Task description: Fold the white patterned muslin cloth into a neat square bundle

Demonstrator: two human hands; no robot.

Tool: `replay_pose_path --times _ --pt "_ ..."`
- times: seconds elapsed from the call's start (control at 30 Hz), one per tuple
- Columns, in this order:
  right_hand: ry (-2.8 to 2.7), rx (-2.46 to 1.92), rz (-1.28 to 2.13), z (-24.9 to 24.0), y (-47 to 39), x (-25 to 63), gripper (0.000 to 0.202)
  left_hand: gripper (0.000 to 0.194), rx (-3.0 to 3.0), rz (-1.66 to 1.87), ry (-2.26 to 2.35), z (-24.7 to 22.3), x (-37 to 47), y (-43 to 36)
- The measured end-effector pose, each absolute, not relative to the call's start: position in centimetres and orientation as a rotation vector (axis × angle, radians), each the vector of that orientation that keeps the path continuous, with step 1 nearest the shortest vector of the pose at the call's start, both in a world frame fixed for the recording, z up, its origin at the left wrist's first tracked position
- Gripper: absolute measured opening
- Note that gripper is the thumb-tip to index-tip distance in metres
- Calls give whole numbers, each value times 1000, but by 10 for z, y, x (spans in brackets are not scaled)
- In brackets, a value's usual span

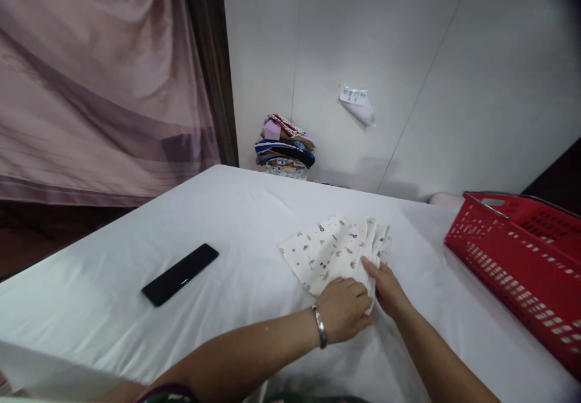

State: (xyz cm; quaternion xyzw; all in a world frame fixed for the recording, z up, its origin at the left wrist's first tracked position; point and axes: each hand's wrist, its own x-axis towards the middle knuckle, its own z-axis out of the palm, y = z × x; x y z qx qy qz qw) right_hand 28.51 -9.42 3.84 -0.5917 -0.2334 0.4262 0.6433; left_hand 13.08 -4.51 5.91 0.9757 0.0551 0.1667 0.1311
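- White printed cloth (324,255) lies on the white sheet (245,221) just ahead of both hands, touching them, with most of its spread part forward and left of the left hand
- Its long axis seems to run crosswise before the hands, from a flat corner at left to gathered folds at right; the bunching makes this hard to judge
- Right hand (385,288) is nearer the folds, gripping their edge with the thumb on top
- Left hand (342,309), fingers curled, closes on the cloth's near edge, just beside the right
- Black phone (180,275) lies well left of the left hand; red basket (512,258) stands right of the right hand, apart
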Motion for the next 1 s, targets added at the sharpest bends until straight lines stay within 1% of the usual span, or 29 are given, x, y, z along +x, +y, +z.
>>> replay_pose_path --times 0.07,0.17,0.23,0.33,0.37,0.43,0.53,0.6,0.67,0.77,0.83,0.9,1.0 --pt "-556 -1419 870 31 -109 286 50 29 2721 469 234 61 129 -44" --pt "-673 -1539 750 22 -129 280 49 32 2572 527 479 67 133 -29" --pt "-847 -1591 689 18 -136 270 45 38 2476 546 619 69 140 -20" --pt "-1130 -1713 556 17 -141 253 32 49 2297 393 736 63 152 -13" --pt "-1179 -1779 504 17 -142 248 29 49 2236 331 744 59 155 -12" --pt "-1213 -1869 467 17 -144 241 29 43 2127 244 731 49 160 -10" --pt "-1130 -1728 655 19 -145 234 31 31 2000 242 698 38 162 -5" --pt "-932 -1548 825 20 -145 234 36 30 1917 341 720 40 162 3" --pt "-677 -1411 945 22 -144 237 38 31 1801 542 781 51 159 18" --pt "-432 -1264 995 28 -147 243 31 35 1474 979 867 82 142 51" --pt "-402 -1211 1026 33 -150 243 26 35 1180 1234 850 102 121 72" --pt "-435 -1194 1107 35 -155 236 26 35 979 1415 808 113 92 84" --pt "-532 -1225 1304 34 -162 220 36 33 765 1547 833 108 47 81"
